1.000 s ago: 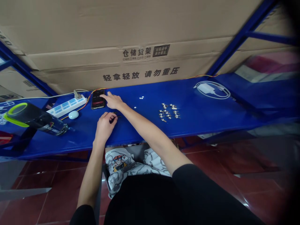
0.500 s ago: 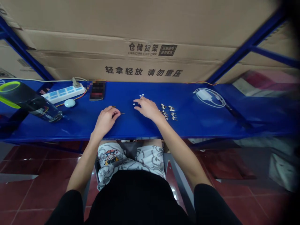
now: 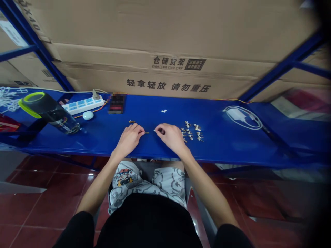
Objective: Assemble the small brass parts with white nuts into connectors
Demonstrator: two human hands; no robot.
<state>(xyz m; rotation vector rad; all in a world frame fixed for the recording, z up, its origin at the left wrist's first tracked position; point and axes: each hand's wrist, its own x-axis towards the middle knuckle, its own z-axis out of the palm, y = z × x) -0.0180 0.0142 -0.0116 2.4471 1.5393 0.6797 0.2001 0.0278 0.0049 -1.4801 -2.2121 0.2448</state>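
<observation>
My left hand (image 3: 130, 139) is closed in a pinch on a thin brass-coloured pin (image 3: 147, 132), which sticks out to the right of the fingertips. Facing it across a small gap, my right hand (image 3: 170, 137) pinches a small white piece (image 3: 154, 130). Beyond the left hand lie more brass-coloured pins (image 3: 131, 121). A few loose white pieces (image 3: 163, 111) sit farther back on the blue tabletop (image 3: 144, 106). Right of my right hand, several small white-and-brass assemblies (image 3: 198, 132) lie in loose rows.
At the left lies a dark bottle (image 3: 51, 110) with a yellow-green loop, beside a white power strip (image 3: 85, 104) and a round white object (image 3: 88, 115). A dark blurred-out device (image 3: 117, 105) is behind them. A white charger with cable (image 3: 236, 115) lies right. Cardboard (image 3: 165, 34) forms the back.
My right hand has drawn back from the loose white pieces with one in its fingertips and is now close to my left hand. The view has shifted slightly.
</observation>
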